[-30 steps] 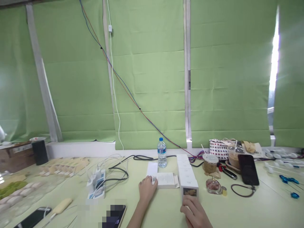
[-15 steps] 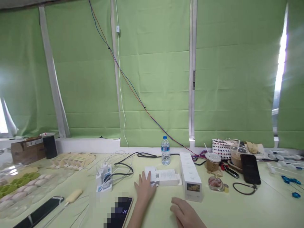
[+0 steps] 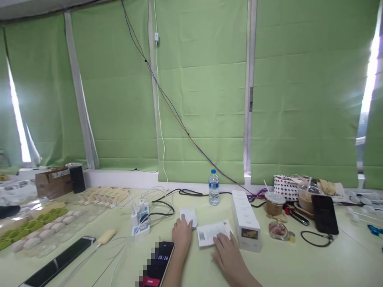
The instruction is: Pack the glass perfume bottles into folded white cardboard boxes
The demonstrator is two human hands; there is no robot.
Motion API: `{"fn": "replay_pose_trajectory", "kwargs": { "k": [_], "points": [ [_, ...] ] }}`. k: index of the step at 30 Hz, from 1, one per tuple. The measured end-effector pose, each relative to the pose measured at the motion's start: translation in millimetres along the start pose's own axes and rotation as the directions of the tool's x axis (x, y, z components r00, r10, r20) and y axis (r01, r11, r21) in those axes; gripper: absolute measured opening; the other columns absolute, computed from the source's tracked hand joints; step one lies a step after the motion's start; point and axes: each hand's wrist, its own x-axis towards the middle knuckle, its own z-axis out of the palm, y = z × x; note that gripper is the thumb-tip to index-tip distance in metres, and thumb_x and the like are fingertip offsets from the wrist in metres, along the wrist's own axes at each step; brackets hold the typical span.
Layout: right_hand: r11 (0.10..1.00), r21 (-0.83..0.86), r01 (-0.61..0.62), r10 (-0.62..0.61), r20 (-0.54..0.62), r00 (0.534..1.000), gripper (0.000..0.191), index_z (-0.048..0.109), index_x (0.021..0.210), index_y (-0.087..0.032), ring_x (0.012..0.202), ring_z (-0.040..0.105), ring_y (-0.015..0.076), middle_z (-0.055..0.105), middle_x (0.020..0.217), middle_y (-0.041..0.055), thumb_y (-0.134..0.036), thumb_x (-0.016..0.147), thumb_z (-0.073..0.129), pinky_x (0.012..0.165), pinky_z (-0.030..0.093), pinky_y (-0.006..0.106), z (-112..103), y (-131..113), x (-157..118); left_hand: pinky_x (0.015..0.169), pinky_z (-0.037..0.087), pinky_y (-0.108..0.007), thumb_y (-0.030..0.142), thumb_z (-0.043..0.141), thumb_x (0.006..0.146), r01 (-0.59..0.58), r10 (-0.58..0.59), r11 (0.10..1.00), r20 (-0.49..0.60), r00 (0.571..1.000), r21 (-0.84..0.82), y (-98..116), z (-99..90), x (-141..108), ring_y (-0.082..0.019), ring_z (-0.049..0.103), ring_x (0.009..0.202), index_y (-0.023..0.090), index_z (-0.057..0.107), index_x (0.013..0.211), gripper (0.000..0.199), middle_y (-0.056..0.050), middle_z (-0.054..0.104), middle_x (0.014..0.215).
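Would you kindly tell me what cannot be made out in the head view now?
Head view:
White card: near part hidden by the left hand.
Flat white carton: near right part covered by the right hand; its print is too small and blurred to read.
Lit phone: left side pixelated, bottom cut off by the lower edge.
Blue object: cut off by the right edge.
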Motion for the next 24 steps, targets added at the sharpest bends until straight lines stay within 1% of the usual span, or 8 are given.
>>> {"fn": "replay_pose_trajectory", "kwargs": {
  "k": [3,6,10,14,16,20,22,24],
  "points": [
    [0.992,-0.057,0.115,-0.122,-0.158,0.98,0.029,0.063,0.103,-0.021,0.096,0.063,0.0262,0.07,0.096,0.0082,-0.044,0.086,0.055,0.094,0.042,0.045,-1.6,3.3,-25.6,0.089,0.04,-0.042,0.027,0.054,0.087,0.095,-0.095,0.993,0.003,0.996,-0.069,-2.7,-0.9,5.6,-0.034,0.053,0.111,0.006,0.049,0.12,0.039,-0.021,0.059,0.116],
    [0.977,-0.078,0.2,-0.211,-0.178,0.961,0.033,0.06,0.108,-0.02,0.105,0.059,0.0277,0.067,0.111,0.0126,-0.044,0.085,0.056,0.088,0.046,0.039,-6.7,5.3,-31.7,0.089,0.044,-0.043,0.026,0.059,0.087,0.175,-0.163,0.969,0.08,0.983,-0.174,-10.6,-2.1,14.6,-0.027,0.058,0.104,0.009,0.055,0.112,0.03,-0.014,0.062,0.111],
    [0.972,-0.024,0.235,-0.236,-0.049,0.97,0.052,0.047,0.134,-0.019,0.127,0.046,0.0313,0.052,0.138,0.0163,-0.039,0.086,0.055,0.096,0.043,0.041,-11.5,0.3,-22.0,0.082,0.052,-0.04,0.03,0.059,0.089,0.238,-0.193,0.894,0.152,0.969,-0.38,-23.8,-6.6,23.5,-0.019,0.063,0.092,0.015,0.06,0.105,0.022,-0.005,0.064,0.105],
    [0.985,0.063,0.161,-0.169,0.165,0.972,0.053,0.053,0.131,-0.019,0.124,0.051,0.0338,0.046,0.143,0.0181,-0.041,0.082,0.061,0.094,0.047,0.043,-12.0,-3.8,-18.1,0.073,0.055,-0.031,0.03,0.038,0.097,0.203,-0.214,0.725,0.064,0.975,-0.658,-21.6,-16.8,25.9,-0.02,0.065,0.095,0.015,0.047,0.118,0.028,-0.013,0.061,0.117],
    [0.985,0.114,0.127,-0.145,0.168,0.975,0.051,0.055,0.128,-0.017,0.122,0.053,0.0326,0.048,0.142,0.0192,-0.04,0.083,0.061,0.093,0.048,0.041,-13.8,-3.0,-18.9,0.068,0.056,-0.028,0.034,0.028,0.097,0.128,-0.187,0.613,0.014,0.982,-0.779,-11.1,-22.0,23.9,-0.021,0.063,0.102,0.015,0.038,0.125,0.036,-0.017,0.054,0.128],
    [0.943,0.328,0.059,-0.032,-0.087,0.996,0.041,0.048,0.132,-0.021,0.107,0.062,0.0219,0.061,0.125,0.0127,-0.037,0.095,0.042,0.087,0.052,0.03,-29.6,-0.8,-20.1,0.069,0.057,-0.029,0.053,0.036,0.088,-0.022,0.003,0.389,-0.023,1.0,-0.921,21.9,-23.5,5.5,-0.024,0.065,0.102,0.017,0.041,0.125,0.052,-0.013,0.06,0.124],
    [0.898,0.44,0.003,0.113,-0.236,0.965,0.043,0.04,0.137,-0.022,0.093,0.064,0.0189,0.062,0.116,0.01,-0.039,0.098,0.033,0.081,0.053,0.028,-44.9,-0.3,-19.6,0.072,0.057,-0.031,0.063,0.045,0.081,-0.048,0.111,0.297,-0.016,0.994,-0.954,38.4,-19.7,-12.1,-0.026,0.066,0.1,0.018,0.048,0.122,0.061,-0.011,0.066,0.117],
    [0.863,0.504,-0.045,0.248,-0.343,0.906,0.05,0.033,0.141,-0.021,0.087,0.062,0.0195,0.06,0.114,0.0104,-0.045,0.098,0.031,0.078,0.052,0.03,-62.7,0.9,-18.9,0.08,0.055,-0.033,0.065,0.052,0.076,-0.054,0.2,0.242,-0.005,0.98,-0.969,51.7,-15.8,-32.6,-0.027,0.064,0.103,0.019,0.052,0.12,0.064,-0.01,0.068,0.115]
  ]
}}
